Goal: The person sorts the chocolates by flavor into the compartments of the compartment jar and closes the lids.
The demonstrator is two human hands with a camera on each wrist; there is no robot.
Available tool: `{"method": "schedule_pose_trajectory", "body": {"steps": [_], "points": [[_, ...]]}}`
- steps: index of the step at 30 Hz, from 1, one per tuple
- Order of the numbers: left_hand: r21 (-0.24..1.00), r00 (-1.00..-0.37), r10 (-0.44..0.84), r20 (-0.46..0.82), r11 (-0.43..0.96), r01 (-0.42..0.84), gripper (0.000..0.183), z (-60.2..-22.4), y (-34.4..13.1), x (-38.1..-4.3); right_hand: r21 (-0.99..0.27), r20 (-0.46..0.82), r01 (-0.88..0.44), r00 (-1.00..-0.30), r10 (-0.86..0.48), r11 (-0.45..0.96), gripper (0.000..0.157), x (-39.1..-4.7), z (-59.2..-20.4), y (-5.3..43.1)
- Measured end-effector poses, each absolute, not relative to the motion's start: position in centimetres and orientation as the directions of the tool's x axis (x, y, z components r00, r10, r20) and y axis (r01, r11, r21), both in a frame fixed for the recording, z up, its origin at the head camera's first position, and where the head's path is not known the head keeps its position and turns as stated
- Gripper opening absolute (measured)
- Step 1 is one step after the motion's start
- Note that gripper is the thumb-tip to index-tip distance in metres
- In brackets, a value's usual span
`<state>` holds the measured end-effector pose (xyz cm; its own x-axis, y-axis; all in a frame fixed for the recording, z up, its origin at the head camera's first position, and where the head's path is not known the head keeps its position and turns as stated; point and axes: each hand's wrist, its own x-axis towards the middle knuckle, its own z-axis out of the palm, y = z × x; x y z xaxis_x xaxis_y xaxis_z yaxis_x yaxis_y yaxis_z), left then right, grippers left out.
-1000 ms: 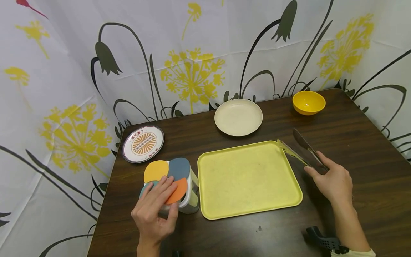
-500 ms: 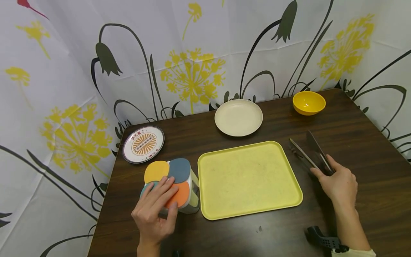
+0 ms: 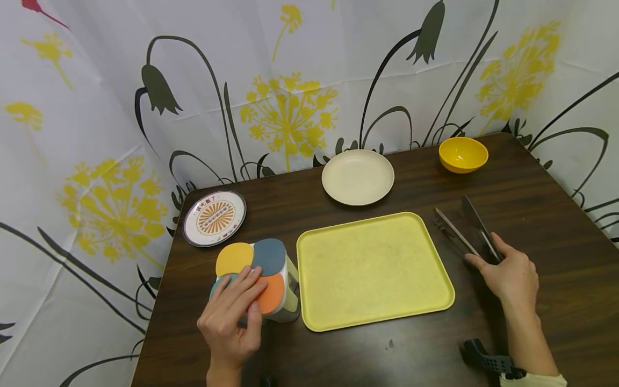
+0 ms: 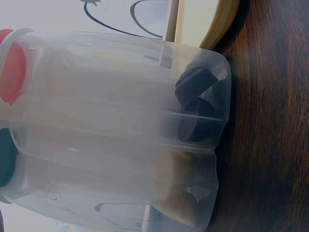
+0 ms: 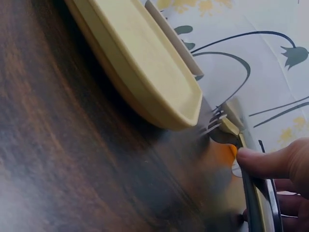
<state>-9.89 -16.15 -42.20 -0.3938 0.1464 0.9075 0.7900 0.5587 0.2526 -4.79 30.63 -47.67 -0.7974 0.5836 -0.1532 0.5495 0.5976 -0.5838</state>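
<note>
On the left of the table stands a clear divided storage box (image 3: 291,298) with several coloured flip lids. My left hand (image 3: 227,317) rests on its top, fingers stretched over the orange lid (image 3: 272,293) and the teal lid (image 3: 220,284). The orange lid lies flat. In the left wrist view, dark pieces (image 4: 195,87) and pale pieces (image 4: 176,188) lie at the bottom of separate compartments. My right hand (image 3: 512,274) holds metal tongs (image 3: 479,228) to the right of the tray, thumb and fingers on opposite arms. One arm has fork tines (image 5: 215,123); the other is a flat blade.
A yellow tray (image 3: 374,271) lies mid-table, between the box and the tongs. Behind it are a cream plate (image 3: 358,177) and, at the far right, a yellow bowl (image 3: 463,155). A patterned plate (image 3: 215,219) is at back left. A floral curtain (image 3: 290,80) hangs behind the table.
The orange lid, slightly raised a second ago, has gone down flat under my left hand. My left thumb has drawn back a little. The tongs have moved right, away from the tray's corner.
</note>
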Motion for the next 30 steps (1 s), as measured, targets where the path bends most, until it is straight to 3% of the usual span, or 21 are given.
{"method": "schedule_pose_trajectory", "body": {"steps": [8,13,17,23,26,30], "points": [[0.253,-0.399,0.14,0.906,0.576,0.777,0.028,-42.3,-16.1,-9.9,-0.559,-0.157,0.536,-0.818,0.554,0.632,0.098,-5.1,-47.0,30.3],[0.252,-0.4,0.139,0.906,0.582,0.773,0.028,-42.2,-16.1,-10.0,-0.612,0.044,0.419,-0.829,0.558,0.671,0.084,-5.8,-46.0,28.3],[0.253,-0.4,0.136,0.906,0.584,0.771,0.028,-42.2,-16.1,-10.0,-0.654,0.305,0.148,-0.845,0.439,0.741,0.069,-7.2,-45.2,25.1],[0.263,-0.417,0.141,0.898,0.588,0.765,0.028,-42.4,-16.3,-10.0,-0.561,0.564,-0.334,-0.824,0.054,0.758,0.059,-9.1,-44.8,19.1],[0.263,-0.42,0.143,0.896,0.591,0.762,0.028,-42.4,-16.3,-10.0,-0.481,0.625,-0.539,-0.764,-0.16,0.692,0.056,-9.7,-44.2,16.2],[0.262,-0.423,0.149,0.894,0.593,0.762,0.028,-42.5,-16.4,-9.9,-0.363,0.68,-0.754,-0.616,-0.397,0.548,0.057,-10.2,-43.5,12.7]]}}
